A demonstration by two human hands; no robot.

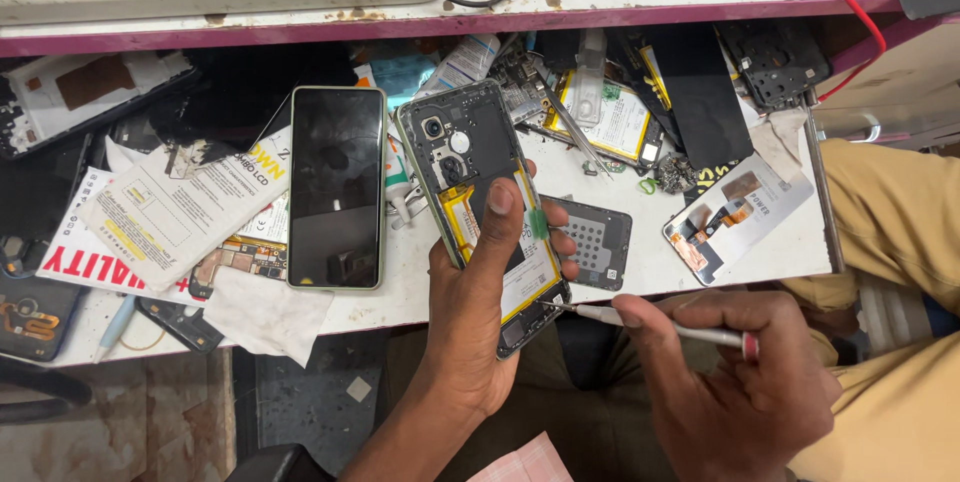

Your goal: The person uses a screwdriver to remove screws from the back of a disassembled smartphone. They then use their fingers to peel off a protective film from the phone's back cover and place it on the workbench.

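Observation:
My left hand [478,327] grips an opened phone [470,167] with its back cover off, camera end away from me and a yellow-edged battery showing. My thumb lies across the battery. My right hand [725,387] holds a thin silver screwdriver [650,324] with a red end. Its tip touches the phone's lower right corner near the bottom board.
A green-framed phone [336,187] lies screen up to the left on the white worktop [640,272]. Around it are paper leaflets [170,212], a white cloth [265,312], a dark perforated cover [598,240], another battery [615,122], tweezers [568,127] and loose phone parts. A shelf [450,22] runs overhead.

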